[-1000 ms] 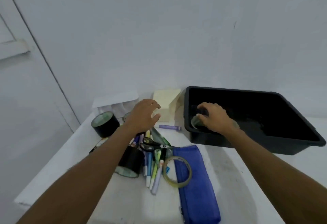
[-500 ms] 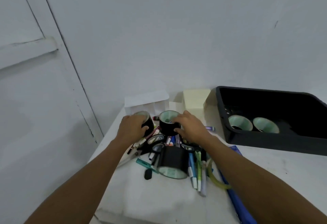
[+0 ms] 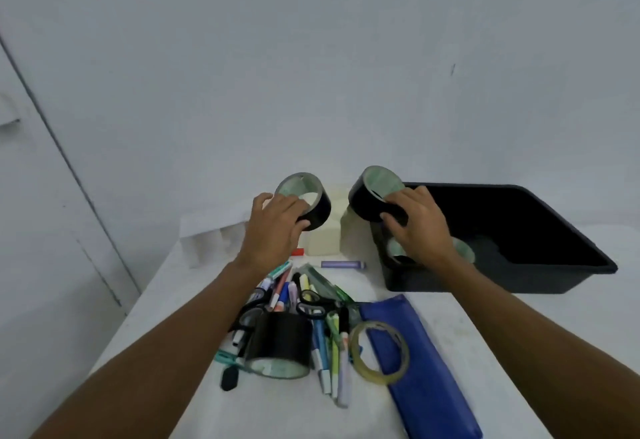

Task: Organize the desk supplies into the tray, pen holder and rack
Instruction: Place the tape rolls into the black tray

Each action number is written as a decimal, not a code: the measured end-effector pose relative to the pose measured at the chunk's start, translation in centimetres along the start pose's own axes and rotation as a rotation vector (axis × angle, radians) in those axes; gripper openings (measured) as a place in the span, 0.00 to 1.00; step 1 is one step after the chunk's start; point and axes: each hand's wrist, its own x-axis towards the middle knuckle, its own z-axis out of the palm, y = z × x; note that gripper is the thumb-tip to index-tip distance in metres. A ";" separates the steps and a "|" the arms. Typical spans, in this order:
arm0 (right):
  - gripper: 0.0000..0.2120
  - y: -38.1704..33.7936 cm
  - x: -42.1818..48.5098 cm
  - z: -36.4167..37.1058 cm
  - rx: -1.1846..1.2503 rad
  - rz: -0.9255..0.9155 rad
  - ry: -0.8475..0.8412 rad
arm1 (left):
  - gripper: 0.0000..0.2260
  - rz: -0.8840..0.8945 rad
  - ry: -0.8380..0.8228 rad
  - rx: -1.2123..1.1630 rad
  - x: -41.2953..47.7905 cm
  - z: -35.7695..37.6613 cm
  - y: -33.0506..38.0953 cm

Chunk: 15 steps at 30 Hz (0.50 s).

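My left hand (image 3: pixel 273 230) holds a black tape roll (image 3: pixel 311 201) in the air above the back of the table. My right hand (image 3: pixel 419 227) holds a second black tape roll (image 3: pixel 370 201) over the left end of the black tray (image 3: pixel 554 227). Two tape rolls (image 3: pixel 465 253) lie inside the tray, partly hidden by my right hand. A third black tape roll (image 3: pixel 280 345) rests on a pile of pens and markers (image 3: pixel 329 338) with black scissors (image 3: pixel 311 303). A clear tape ring (image 3: pixel 379 352) lies on a blue pencil pouch (image 3: pixel 422 369).
A cream block (image 3: pixel 329 230) and a white rack-like stand (image 3: pixel 211 230) sit at the back against the wall. A purple marker (image 3: pixel 343 264) lies beside the tray. The table's left edge drops off near a grey door (image 3: pixel 52 230).
Both hands have lifted their black tape rolls off the table and moved them up and to the right, the right one reaching the tray's left end.
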 end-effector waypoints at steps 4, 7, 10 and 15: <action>0.12 7.2 0.1 -2.8 -0.104 0.162 -0.027 | 0.08 -0.004 -0.033 -0.041 5.3 3.5 5.6; 0.13 12.2 0.2 -2.8 -0.148 0.298 -0.125 | 0.10 -0.020 -0.083 -0.059 8.4 6.8 9.4; 0.12 15.7 0.1 -1.7 -0.190 0.386 -0.239 | 0.11 -0.021 -0.137 -0.076 10.2 10.1 12.0; 0.13 18.0 -0.2 0.2 -0.161 0.491 -0.353 | 0.08 0.069 -0.330 0.046 12.2 14.0 13.8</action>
